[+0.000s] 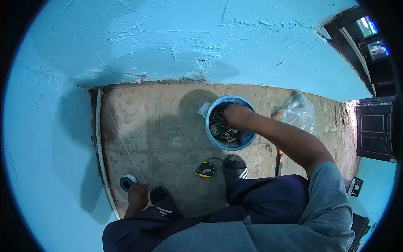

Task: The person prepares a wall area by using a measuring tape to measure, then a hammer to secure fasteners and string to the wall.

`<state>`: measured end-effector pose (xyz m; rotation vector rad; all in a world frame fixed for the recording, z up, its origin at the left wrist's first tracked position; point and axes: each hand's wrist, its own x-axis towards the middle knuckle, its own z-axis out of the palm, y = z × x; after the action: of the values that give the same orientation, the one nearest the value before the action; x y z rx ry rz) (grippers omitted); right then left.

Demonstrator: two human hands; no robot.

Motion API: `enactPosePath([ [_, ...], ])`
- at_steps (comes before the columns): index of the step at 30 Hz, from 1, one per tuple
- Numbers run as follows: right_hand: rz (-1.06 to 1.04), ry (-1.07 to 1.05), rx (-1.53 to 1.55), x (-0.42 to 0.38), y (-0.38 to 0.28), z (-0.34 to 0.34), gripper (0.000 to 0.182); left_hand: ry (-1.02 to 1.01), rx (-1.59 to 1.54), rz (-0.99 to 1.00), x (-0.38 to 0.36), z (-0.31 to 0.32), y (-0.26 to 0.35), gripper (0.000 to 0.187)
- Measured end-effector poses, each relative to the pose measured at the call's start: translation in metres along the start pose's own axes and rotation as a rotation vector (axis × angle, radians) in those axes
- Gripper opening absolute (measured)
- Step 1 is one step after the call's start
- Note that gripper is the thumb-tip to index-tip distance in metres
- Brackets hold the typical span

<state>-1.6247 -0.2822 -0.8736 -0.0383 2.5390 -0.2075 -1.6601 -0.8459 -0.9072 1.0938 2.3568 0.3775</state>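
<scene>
My right hand [238, 116] reaches down into a blue bucket [230, 148] that holds a jumble of small metal hardware [222, 126]. Its fingertips are hidden among the pieces. Low on the left, my left hand [137, 195] is closed around the end of a thin white string [122, 140]. That string runs taut up to the wall corner. Right beside the left hand lies a round grey spool [124, 179] with a pale centre. A yellow and black tape measure [205, 169] rests on the floor between my feet and the bucket.
A pale pipe [99, 130] follows the foot of the left wall. Right of the bucket lies a clear plastic bag [299, 113], and below it an orange and black tool handle [279, 159]. The blue wall [168, 46] rises ahead; a dark door [375, 128] is at far right.
</scene>
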Motion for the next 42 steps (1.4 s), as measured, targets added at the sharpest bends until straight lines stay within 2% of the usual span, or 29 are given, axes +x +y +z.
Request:
enactPosePath([
  [5, -0.028, -0.130, 0.043, 0.006, -0.001, 0.010, 0.022, 0.054, -0.024, 0.060, 0.006, -0.001, 0.002, 0.013],
  [12, -0.059, -0.328, -0.011, -0.004, -0.015, -0.018, 0.022, 0.070, 0.002, 0.037, 0.001, 0.007, -0.006, 0.013],
  [15, -0.036, -0.276, -0.063, -0.008, -0.026, -0.024, 0.023, 0.092, -0.002, 0.046, -0.001, 0.007, -0.006, 0.014],
  [18, -0.108, -0.079, -0.023, 0.000, -0.016, 0.001, 0.023, 0.086, 0.003, 0.046, -0.001, 0.009, -0.006, 0.015],
  [21, -0.137, -0.087, 0.041, 0.001, -0.015, -0.001, 0.022, 0.051, 0.011, 0.024, 0.000, 0.009, -0.005, 0.015],
  [24, -0.068, -0.279, -0.036, -0.009, -0.040, -0.028, 0.022, 0.054, -0.009, 0.019, -0.001, 0.010, -0.005, 0.015],
  [29, -0.032, -0.260, -0.057, -0.008, -0.054, -0.006, 0.021, 0.124, -0.030, 0.032, 0.000, 0.010, -0.003, 0.012],
  [33, -0.039, -0.201, -0.037, -0.001, -0.054, 0.011, 0.021, 0.293, -0.024, -0.051, -0.004, 0.018, -0.009, 0.010],
  [35, -0.054, -0.248, -0.058, -0.003, -0.055, 0.002, 0.020, 0.352, -0.014, -0.079, -0.004, 0.020, -0.009, 0.008],
  [42, 0.010, -0.237, -0.011, -0.008, -0.050, -0.002, 0.020, 0.306, -0.027, -0.039, -0.007, 0.020, -0.007, 0.012],
])
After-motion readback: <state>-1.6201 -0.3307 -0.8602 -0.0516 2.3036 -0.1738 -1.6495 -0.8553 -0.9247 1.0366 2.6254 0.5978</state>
